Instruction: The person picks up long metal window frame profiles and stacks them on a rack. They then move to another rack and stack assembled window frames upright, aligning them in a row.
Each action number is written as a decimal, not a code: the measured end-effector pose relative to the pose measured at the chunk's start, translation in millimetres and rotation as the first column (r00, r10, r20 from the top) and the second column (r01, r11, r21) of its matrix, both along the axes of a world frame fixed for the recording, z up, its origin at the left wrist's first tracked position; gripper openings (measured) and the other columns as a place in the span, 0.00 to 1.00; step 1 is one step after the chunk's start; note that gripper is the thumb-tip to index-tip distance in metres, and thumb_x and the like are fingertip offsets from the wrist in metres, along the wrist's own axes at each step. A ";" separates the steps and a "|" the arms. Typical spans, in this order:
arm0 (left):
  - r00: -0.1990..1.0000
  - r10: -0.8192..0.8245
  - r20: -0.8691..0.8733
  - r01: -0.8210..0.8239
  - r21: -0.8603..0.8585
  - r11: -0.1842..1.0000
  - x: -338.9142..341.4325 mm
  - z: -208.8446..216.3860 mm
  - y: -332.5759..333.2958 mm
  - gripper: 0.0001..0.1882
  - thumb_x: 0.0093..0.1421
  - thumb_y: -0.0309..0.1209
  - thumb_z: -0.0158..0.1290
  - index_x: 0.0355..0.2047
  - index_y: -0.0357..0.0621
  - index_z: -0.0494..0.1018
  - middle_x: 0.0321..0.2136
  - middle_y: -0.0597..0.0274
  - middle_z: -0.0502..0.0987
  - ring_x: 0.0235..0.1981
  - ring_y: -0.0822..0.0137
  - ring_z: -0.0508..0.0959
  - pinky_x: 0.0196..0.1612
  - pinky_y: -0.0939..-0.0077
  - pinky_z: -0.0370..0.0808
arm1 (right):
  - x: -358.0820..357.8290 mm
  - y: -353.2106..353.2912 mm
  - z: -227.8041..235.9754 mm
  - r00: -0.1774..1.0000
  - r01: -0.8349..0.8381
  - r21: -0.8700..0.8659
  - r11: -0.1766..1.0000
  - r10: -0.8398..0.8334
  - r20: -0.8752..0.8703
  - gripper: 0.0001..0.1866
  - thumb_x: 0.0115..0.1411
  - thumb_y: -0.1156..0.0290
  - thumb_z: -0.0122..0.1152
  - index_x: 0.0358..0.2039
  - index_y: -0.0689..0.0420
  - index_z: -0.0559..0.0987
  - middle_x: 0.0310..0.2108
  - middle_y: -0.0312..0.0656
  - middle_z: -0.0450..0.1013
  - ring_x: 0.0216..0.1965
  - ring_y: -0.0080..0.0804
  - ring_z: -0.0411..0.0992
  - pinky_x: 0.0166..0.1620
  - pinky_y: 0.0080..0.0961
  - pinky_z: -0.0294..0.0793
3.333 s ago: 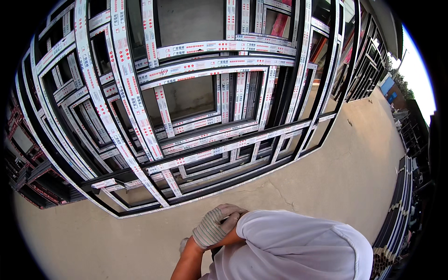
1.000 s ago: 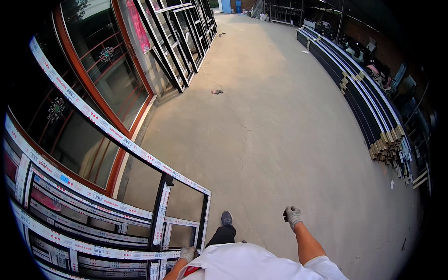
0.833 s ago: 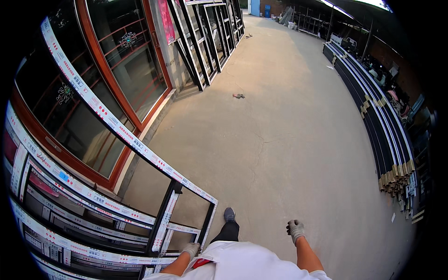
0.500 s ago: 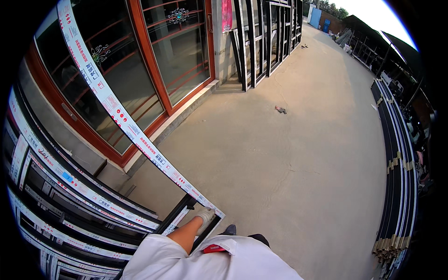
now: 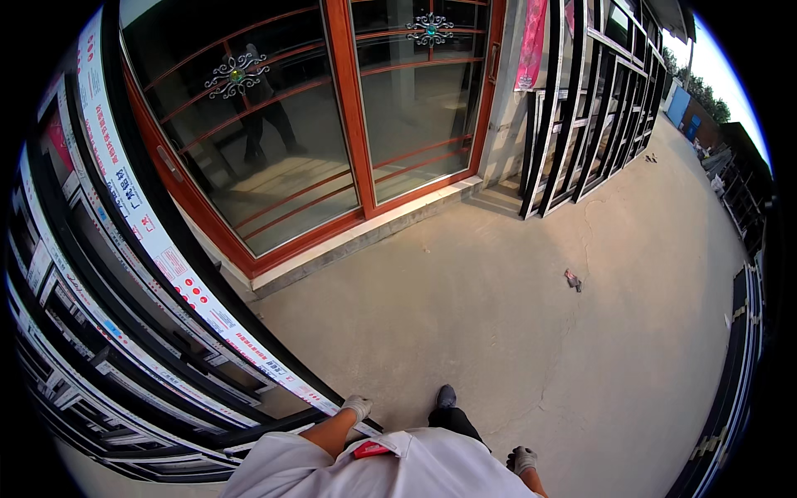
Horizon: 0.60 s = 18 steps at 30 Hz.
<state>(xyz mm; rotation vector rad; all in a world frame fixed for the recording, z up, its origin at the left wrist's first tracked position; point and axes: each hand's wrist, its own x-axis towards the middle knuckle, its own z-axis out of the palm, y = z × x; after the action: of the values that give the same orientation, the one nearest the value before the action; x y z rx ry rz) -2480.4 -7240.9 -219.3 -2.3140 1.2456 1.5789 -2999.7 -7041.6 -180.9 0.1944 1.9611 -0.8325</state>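
My left hand, in a pale work glove, is closed round the near end of a long dark metal frame. White protective film with red and blue print covers the face of this frame. It slants up to the far left, against a stack of similar film-covered frames. My right hand, also gloved, hangs low at my right side, away from the frames. Its fingers are loosely curled but apart, and nothing shows in them.
A red-framed sliding glass door with a raised sill stands ahead left. More dark frames lean on the wall beyond. A small dark-and-red object lies on the concrete floor. Long dark profiles are stacked at the right.
The frame in my left hand has swung left and now lies close along the stack. My view has turned left, and my right hand has come into sight.
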 end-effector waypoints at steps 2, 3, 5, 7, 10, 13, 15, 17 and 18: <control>0.978 0.193 -0.074 -0.193 0.008 0.981 -6.2 15.7 -14.8 0.17 0.59 0.41 0.50 0.33 0.39 0.78 0.22 0.57 0.79 0.23 0.66 0.78 0.29 0.68 0.74 | -27.7 -71.7 3.0 0.995 -0.098 0.039 0.994 0.098 0.003 0.06 0.60 0.67 0.50 0.32 0.54 0.71 0.18 0.44 0.71 0.10 0.33 0.65 0.13 0.32 0.65; 0.953 0.284 -0.110 -0.284 0.019 0.959 -9.8 26.9 -20.5 0.16 0.59 0.41 0.50 0.33 0.39 0.78 0.23 0.57 0.79 0.23 0.66 0.78 0.29 0.68 0.74 | -39.7 -110.8 8.3 0.980 -0.188 0.052 0.981 0.191 -0.061 0.06 0.60 0.67 0.50 0.32 0.55 0.70 0.17 0.44 0.71 0.10 0.32 0.64 0.13 0.30 0.64; 0.885 0.416 -0.211 -0.436 -0.061 0.898 -13.5 52.8 -42.0 0.16 0.60 0.41 0.50 0.36 0.40 0.77 0.25 0.59 0.79 0.24 0.66 0.78 0.29 0.68 0.74 | -50.8 -203.1 21.4 0.928 -0.358 0.010 0.934 0.357 -0.108 0.07 0.59 0.67 0.49 0.33 0.56 0.72 0.17 0.43 0.70 0.11 0.31 0.65 0.13 0.29 0.62; 0.806 0.502 -0.314 -0.544 -0.057 0.837 -36.2 94.2 -78.9 0.17 0.60 0.39 0.50 0.40 0.38 0.75 0.33 0.56 0.80 0.31 0.65 0.80 0.34 0.69 0.76 | -66.5 -284.9 31.7 0.867 -0.472 -0.026 0.881 0.459 -0.193 0.06 0.57 0.66 0.51 0.32 0.54 0.71 0.18 0.42 0.71 0.12 0.32 0.66 0.15 0.29 0.65; 0.757 0.560 -0.337 -0.620 -0.097 0.779 -33.0 106.4 -111.8 0.17 0.60 0.39 0.50 0.41 0.38 0.75 0.33 0.56 0.80 0.32 0.64 0.80 0.35 0.69 0.77 | -27.4 -420.2 65.7 0.803 -0.587 -0.153 0.795 0.547 -0.236 0.08 0.58 0.66 0.51 0.32 0.55 0.74 0.19 0.41 0.72 0.14 0.30 0.67 0.18 0.28 0.66; 0.674 0.670 -0.310 -0.720 -0.075 0.690 -17.7 77.8 -144.6 0.15 0.61 0.39 0.49 0.39 0.39 0.74 0.29 0.58 0.79 0.26 0.65 0.79 0.28 0.70 0.74 | 39.6 -515.3 94.7 0.718 -0.696 -0.274 0.664 0.633 -0.291 0.13 0.60 0.63 0.50 0.33 0.60 0.77 0.20 0.40 0.74 0.16 0.25 0.68 0.19 0.24 0.68; 0.617 0.735 -0.280 -0.774 -0.045 0.632 -5.1 61.1 -174.7 0.13 0.61 0.38 0.49 0.35 0.41 0.73 0.24 0.59 0.78 0.20 0.66 0.77 0.22 0.69 0.72 | 83.4 -558.3 101.3 0.662 -0.748 -0.316 0.583 0.692 -0.289 0.14 0.61 0.62 0.50 0.33 0.59 0.77 0.21 0.39 0.74 0.17 0.24 0.69 0.22 0.23 0.68; 0.579 0.769 -0.272 -0.809 -0.068 0.584 23.6 42.3 -203.6 0.13 0.61 0.38 0.49 0.36 0.41 0.73 0.24 0.59 0.78 0.20 0.65 0.77 0.21 0.69 0.72 | 138.4 -593.8 101.5 0.589 -0.800 -0.336 0.497 0.758 -0.281 0.14 0.61 0.62 0.51 0.34 0.60 0.78 0.22 0.39 0.75 0.19 0.24 0.69 0.23 0.23 0.69; 0.553 0.791 -0.263 -0.829 -0.077 0.554 42.0 33.0 -214.5 0.13 0.61 0.39 0.49 0.36 0.41 0.73 0.23 0.60 0.78 0.20 0.65 0.77 0.21 0.69 0.71 | 168.0 -609.0 104.5 0.540 -0.828 -0.347 0.441 0.795 -0.278 0.14 0.61 0.61 0.51 0.34 0.60 0.78 0.22 0.39 0.75 0.19 0.24 0.70 0.23 0.23 0.69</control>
<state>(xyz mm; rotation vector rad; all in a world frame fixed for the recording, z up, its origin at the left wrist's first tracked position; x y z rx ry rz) -2438.5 -7455.4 -186.3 -3.1999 0.2401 2.0133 -2831.7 -7650.6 -76.5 -1.0323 1.5575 -0.5745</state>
